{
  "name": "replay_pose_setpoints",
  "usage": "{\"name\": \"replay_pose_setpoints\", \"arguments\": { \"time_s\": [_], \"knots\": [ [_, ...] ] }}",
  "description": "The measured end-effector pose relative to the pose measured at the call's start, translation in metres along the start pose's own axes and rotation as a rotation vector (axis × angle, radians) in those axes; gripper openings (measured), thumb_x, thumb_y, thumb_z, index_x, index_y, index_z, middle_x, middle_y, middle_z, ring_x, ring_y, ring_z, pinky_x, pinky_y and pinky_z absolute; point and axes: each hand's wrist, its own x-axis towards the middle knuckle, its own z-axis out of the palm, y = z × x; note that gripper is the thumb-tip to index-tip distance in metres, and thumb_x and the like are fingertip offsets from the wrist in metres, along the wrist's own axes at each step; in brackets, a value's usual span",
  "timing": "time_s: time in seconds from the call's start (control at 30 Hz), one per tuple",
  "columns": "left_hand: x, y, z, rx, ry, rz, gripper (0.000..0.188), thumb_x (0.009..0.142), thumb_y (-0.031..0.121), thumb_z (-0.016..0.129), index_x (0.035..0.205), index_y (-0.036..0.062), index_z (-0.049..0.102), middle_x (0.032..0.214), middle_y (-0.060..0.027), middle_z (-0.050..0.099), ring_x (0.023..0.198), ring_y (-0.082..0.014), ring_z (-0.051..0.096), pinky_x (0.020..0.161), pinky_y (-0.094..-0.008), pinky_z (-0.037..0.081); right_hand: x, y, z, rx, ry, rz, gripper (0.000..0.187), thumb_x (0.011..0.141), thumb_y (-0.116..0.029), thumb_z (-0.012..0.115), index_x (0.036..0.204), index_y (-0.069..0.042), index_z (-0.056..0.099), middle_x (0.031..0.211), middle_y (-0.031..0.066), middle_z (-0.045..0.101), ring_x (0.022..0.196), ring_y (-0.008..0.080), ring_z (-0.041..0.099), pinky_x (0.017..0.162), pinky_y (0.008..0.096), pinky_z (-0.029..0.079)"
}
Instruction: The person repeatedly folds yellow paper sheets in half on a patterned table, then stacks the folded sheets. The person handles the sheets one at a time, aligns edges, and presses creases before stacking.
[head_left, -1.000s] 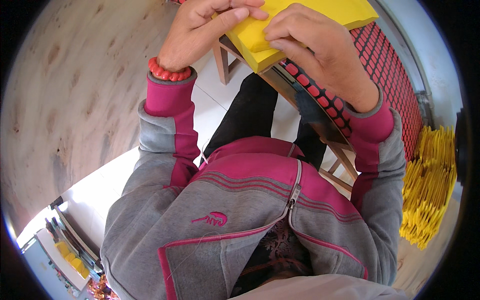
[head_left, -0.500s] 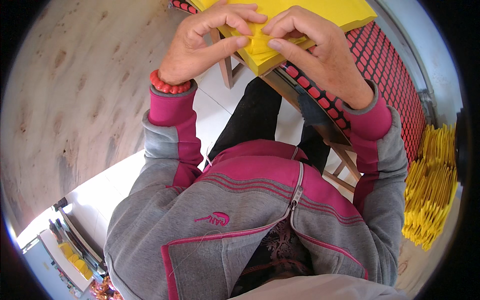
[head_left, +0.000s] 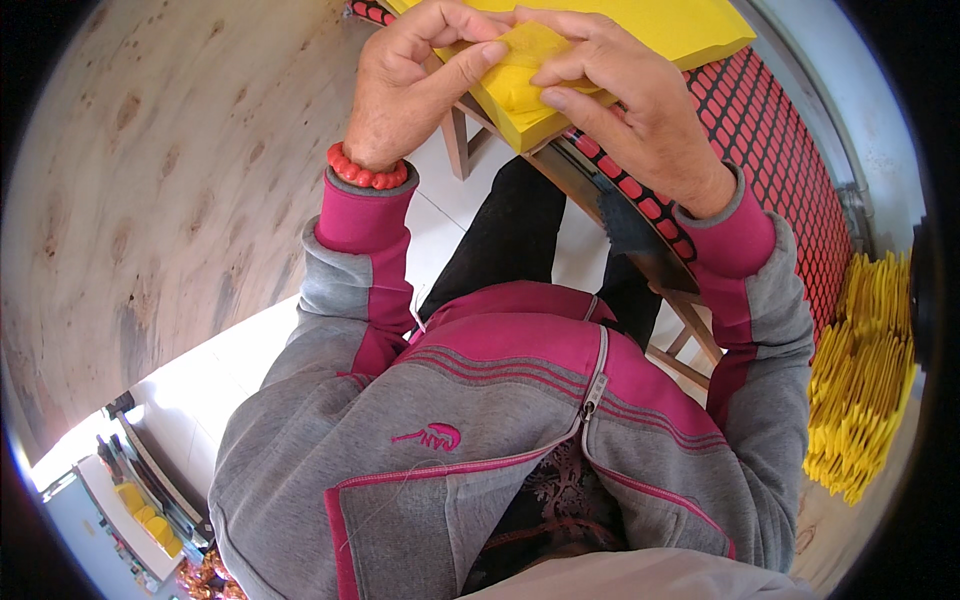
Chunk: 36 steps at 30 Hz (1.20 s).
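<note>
At 12 o'clock, a thin yellow sheet (head_left: 530, 62) is between both hands, over the near corner of a yellow stack (head_left: 695, 30). The left hand (head_left: 415, 75) pinches its left edge, thumb and forefinger nearly together; the right hand (head_left: 635, 105) has thumb and bent forefinger closed on its right side. Toward 4 o'clock is a yellow bundle (head_left: 860, 390).

Plain yellow on the thin sheet (head_left: 538, 45) and the stack (head_left: 695, 32), far, and on the bundle (head_left: 860, 380), right. Bright red on the bracelet (head_left: 366, 174). Pinkish-red blocks in a black grid on the cover (head_left: 785, 180), far right. Grey with magenta panels on the jacket (head_left: 480, 415), near. Pale tan with brown blotches on the board (head_left: 160, 220), left.
</note>
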Motion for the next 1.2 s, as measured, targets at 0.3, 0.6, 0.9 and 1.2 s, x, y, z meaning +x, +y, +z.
{"name": "replay_pose_setpoints", "arguments": {
  "time_s": [0.3, 0.6, 0.9, 1.2],
  "knots": [
    [0.002, 0.002, -0.010, 0.008, -0.121, 0.123, 0.011, 0.093, -0.001, 0.065, 0.104, 0.0029, 0.066, 0.126, -0.0141, 0.068, 0.119, -0.0184, 0.061, 0.117, -0.0402, 0.032, -0.007, 0.001, 0.001, 0.065, -0.001, 0.127, 0.010, 0.093, -0.007, 0.069, 0.097, -0.001, 0.063, 0.116, 0.0128, 0.065, 0.094, 0.0213, 0.065, 0.083, 0.0283, 0.049],
    [0.003, 0.000, -0.008, 0.189, -0.137, 0.182, 0.009, 0.093, 0.004, 0.067, 0.102, 0.0044, 0.068, 0.125, -0.0114, 0.069, 0.119, -0.0189, 0.061, 0.124, -0.0453, 0.019, -0.006, 0.001, 0.004, 0.168, 0.122, 0.154, 0.023, 0.082, -0.007, 0.079, 0.096, -0.002, 0.062, 0.115, 0.0227, 0.066, 0.110, 0.0334, 0.066, 0.085, 0.0349, 0.051],
    [0.001, -0.006, 0.001, 0.022, -0.001, 0.124, 0.010, 0.095, 0.003, 0.067, 0.105, 0.0028, 0.065, 0.108, -0.0032, 0.069, 0.105, -0.0130, 0.063, 0.119, -0.0377, 0.030, -0.002, 0.001, -0.002, 0.034, 0.027, -0.002, 0.019, 0.083, -0.008, 0.077, 0.097, -0.002, 0.066, 0.116, 0.0244, 0.065, 0.108, 0.0366, 0.066, 0.085, 0.0361, 0.052],
    [0.000, -0.008, 0.004, -0.029, 0.072, 0.110, 0.010, 0.093, -0.002, 0.067, 0.100, 0.0040, 0.063, 0.110, -0.0059, 0.070, 0.106, -0.0136, 0.064, 0.119, -0.0379, 0.030, -0.004, 0.002, 0.006, 0.107, 0.076, 0.073, 0.016, 0.083, -0.008, 0.077, 0.089, -0.002, 0.063, 0.101, 0.0200, 0.066, 0.096, 0.0352, 0.067, 0.078, 0.0368, 0.053]
  ]
}}
